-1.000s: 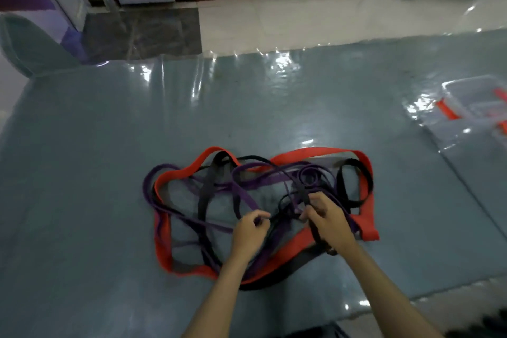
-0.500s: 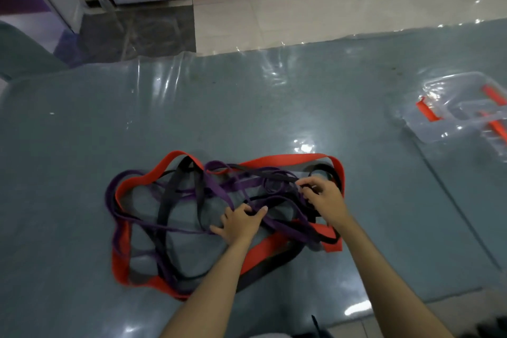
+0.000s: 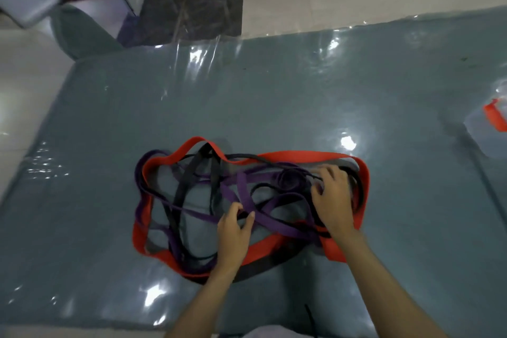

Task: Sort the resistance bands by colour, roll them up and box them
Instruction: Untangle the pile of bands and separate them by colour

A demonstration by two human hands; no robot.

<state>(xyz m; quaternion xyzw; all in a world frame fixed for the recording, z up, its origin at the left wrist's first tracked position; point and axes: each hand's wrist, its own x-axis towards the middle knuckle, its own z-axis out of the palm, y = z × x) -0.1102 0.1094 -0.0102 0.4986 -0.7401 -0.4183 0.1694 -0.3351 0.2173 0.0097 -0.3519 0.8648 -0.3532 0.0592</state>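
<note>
The left hand (image 3: 232, 230) pinches a purple band (image 3: 270, 221) at the near side of the tangle. The right hand (image 3: 333, 197), fingers curled, grips black bands (image 3: 354, 177) farther right. The red band (image 3: 301, 156) rings the heap on the grey mat (image 3: 274, 96). A clear box (image 3: 485, 132) lies far right.

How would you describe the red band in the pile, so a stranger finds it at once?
On the grey mat, look at the tangled pile of bands before the two hands. The red band is the wide outer loop ringing the pile; the purple bands and black bands lie mostly inside it.
</note>
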